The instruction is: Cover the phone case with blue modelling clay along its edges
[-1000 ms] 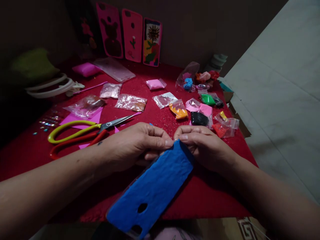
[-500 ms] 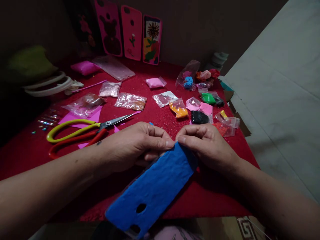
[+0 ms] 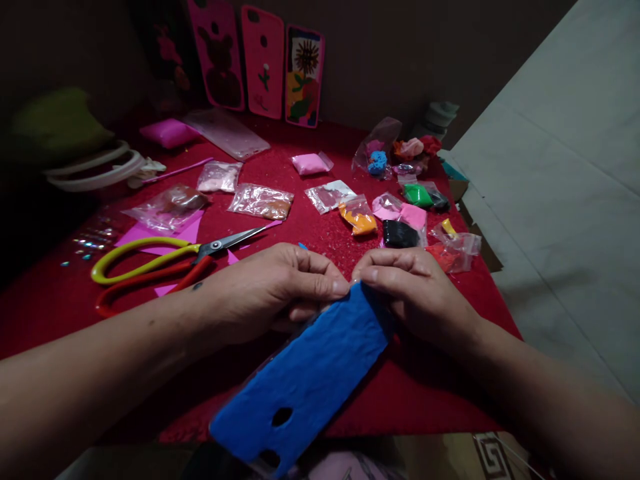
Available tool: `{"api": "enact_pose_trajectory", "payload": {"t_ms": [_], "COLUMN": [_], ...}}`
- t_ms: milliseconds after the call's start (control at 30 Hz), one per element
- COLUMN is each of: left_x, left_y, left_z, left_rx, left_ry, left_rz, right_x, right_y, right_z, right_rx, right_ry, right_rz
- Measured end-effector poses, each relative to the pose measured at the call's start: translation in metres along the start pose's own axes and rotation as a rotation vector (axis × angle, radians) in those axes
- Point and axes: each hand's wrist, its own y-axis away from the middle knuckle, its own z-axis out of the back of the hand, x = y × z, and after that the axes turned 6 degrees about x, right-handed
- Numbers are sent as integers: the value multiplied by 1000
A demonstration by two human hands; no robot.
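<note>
A clear phone case (image 3: 305, 373) covered with a layer of blue clay slants between my hands, its far end raised toward them and its two cut-out holes nearest me. My left hand (image 3: 295, 287) pinches the far left corner between thumb and forefinger. At the same far edge, close beside it, my right hand (image 3: 410, 287) is pinched on the case too, fingers curled underneath. The undersides of both hands are hidden. Scissors (image 3: 200, 257) with one yellow and one red handle lie left of my left hand, over bits of pink sheet (image 3: 170, 230).
Several bags of clay lie beyond my hands, among them orange (image 3: 359, 217), black (image 3: 400, 235) and green (image 3: 418, 195). Decorated phone cases (image 3: 263, 63) lean on the back wall. A clear case (image 3: 227, 133) lies flat on the red cloth (image 3: 280, 170). White rings (image 3: 100, 170) sit left.
My hands stay pinched at the far edge of the case. The right thumb has shifted very slightly to the right; the case has hardly moved.
</note>
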Motion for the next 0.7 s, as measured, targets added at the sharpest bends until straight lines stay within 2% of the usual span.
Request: {"api": "enact_pose_trajectory", "payload": {"t_ms": [200, 467, 700], "left_x": [-1, 1, 5], "left_y": [1, 0, 0], "left_z": [0, 0, 5], "left_rx": [7, -55, -81], "left_ry": [11, -11, 54], "left_rz": [-3, -75, -84], "right_x": [3, 1, 3], "right_y": [1, -4, -6], "right_z": [-2, -2, -3], "right_rx": [-49, 51, 41], "right_ry": [111, -420, -592], "right_rz": [20, -137, -135]}}
